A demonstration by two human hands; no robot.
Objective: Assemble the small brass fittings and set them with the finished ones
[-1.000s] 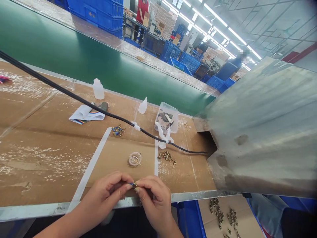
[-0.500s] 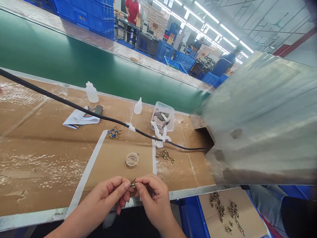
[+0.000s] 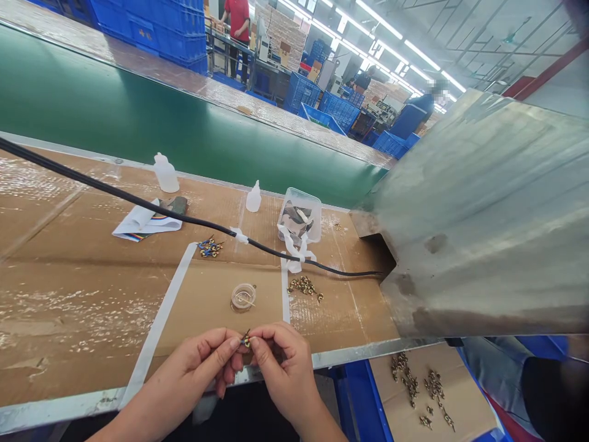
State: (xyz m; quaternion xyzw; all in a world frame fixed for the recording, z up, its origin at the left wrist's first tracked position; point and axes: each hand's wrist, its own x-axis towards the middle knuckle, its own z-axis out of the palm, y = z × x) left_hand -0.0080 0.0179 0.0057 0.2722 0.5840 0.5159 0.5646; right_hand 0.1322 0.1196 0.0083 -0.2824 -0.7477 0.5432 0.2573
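Note:
Between my two hands, over the table's front edge, is a small brass-coloured metal part with blue on it and a dark thin end (image 3: pixel 246 339). My left hand (image 3: pixel 207 362) pinches it from the left with thumb and forefinger. From the right, the thumb and forefinger of my right hand (image 3: pixel 286 372) close on the same part. Just beyond lies a small round clear dish (image 3: pixel 243 296) with a thin stick across it. A pile of blue-and-brass parts (image 3: pixel 210 247) sits farther left, and a pile of brass-coloured parts (image 3: pixel 304 286) to the right.
A black cable (image 3: pixel 138 199) crosses the table. Two white squeeze bottles (image 3: pixel 166 174) and a clear box (image 3: pixel 299 215) stand near the green belt (image 3: pixel 193 123). A metal housing (image 3: pixel 483 227) bounds the right side. More parts (image 3: pixel 434 383) lie on cardboard at lower right.
The camera view has shifted slightly. Both hands keep their pinch on the small part, with hardly any movement. In the background, the person in red has moved their arms.

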